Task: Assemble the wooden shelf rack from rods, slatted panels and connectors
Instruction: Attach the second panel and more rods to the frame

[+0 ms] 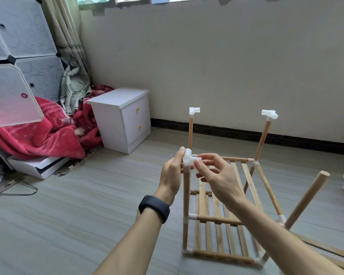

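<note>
A partly built wooden rack (220, 219) stands on the floor, with two slatted panels and white plastic joints. A white connector (190, 158) sits on top of the near left upright rod (186, 193). My left hand (172, 171) holds that connector from the left, thumb up beside it. My right hand (216, 175) pinches its right stub with thumb and fingers. Two far rods carry a connector each, one at the left (194, 110) and one at the right (269, 114). The near right rod (306, 198) leans outward with a bare top.
A white two-drawer nightstand (123, 118) stands by the wall at the left. Red blankets (48, 133) and a white cube cabinet (18, 46) fill the left side. Loose wooden rods (334, 253) lie on the floor at the lower right. A black wire hanger (14, 192) lies on the floor at the left.
</note>
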